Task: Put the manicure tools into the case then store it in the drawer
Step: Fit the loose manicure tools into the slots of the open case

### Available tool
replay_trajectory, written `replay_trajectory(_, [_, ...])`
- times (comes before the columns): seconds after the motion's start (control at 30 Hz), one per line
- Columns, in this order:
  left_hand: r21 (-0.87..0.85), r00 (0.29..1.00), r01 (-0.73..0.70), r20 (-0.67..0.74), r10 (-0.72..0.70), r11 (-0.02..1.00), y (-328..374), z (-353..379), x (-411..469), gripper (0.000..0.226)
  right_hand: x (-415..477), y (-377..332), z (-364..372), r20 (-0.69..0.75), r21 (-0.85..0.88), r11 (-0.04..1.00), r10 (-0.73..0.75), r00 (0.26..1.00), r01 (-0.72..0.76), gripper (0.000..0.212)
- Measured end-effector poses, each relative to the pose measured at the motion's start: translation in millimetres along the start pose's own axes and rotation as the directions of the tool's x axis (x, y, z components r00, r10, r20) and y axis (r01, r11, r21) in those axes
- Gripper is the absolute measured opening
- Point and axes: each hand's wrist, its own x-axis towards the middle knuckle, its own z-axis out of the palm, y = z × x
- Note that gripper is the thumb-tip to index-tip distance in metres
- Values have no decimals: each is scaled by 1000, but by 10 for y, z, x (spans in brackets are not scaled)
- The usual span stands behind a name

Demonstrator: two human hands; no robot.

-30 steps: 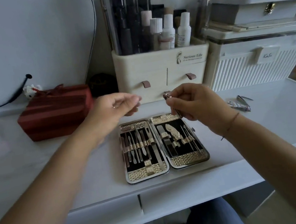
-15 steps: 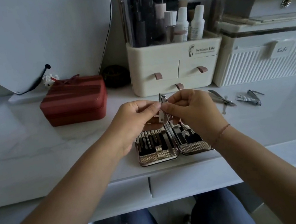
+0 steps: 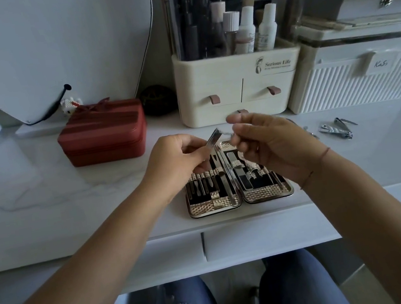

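An open gold-trimmed manicure case point(image 3: 266, 192) lies flat near the desk's front edge, with several metal tools strapped inside. Above its far end, my left hand point(image 3: 177, 159) pinches the lower body of a silver nail clipper point(image 3: 213, 138). My right hand point(image 3: 271, 140) grips the clipper's thin lever end, which looks blurred. Two more nail clippers point(image 3: 335, 131) lie loose on the desk to the right of my right hand. Below the desk top sit two shut white drawers point(image 3: 259, 234).
A red zipped box point(image 3: 104, 133) stands at the back left. A cream organiser point(image 3: 236, 85) with small drawers and bottles stands behind the case. A white ribbed box point(image 3: 367, 83) sits at the back right, a mirror point(image 3: 46, 45) at the back left.
Both hands stayed together over the case on one clipper. The clipper has tilted and my right hand has pulled its lever end up and to the right. The camera has dipped and shifted.
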Motion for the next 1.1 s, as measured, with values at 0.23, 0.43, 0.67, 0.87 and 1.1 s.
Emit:
replay_trajectory(0.23, [84,997,10,74,-16,996,25,-43,-16,3,-14,-42,6,-109,-585,779,-349,931,224,13])
replay_trajectory(0.43, [70,988,27,151,-37,997,41,-62,-89,2,-79,28,9,-120,-552,801,-350,929,230,26])
replay_trajectory(0.67, [311,968,-238,154,198,920,-71,-248,-277,22,-291,145,-39,-181,-737,655,-431,884,168,29])
replay_trajectory(0.87, [368,932,-286,321,168,885,-360,-450,-453,72,-398,180,-23,-151,-833,540,-431,890,120,28])
replay_trajectory(1.1, [410,919,-335,340,199,848,-343,-429,-495,67,-334,255,67,-179,-781,616,-375,910,100,27])
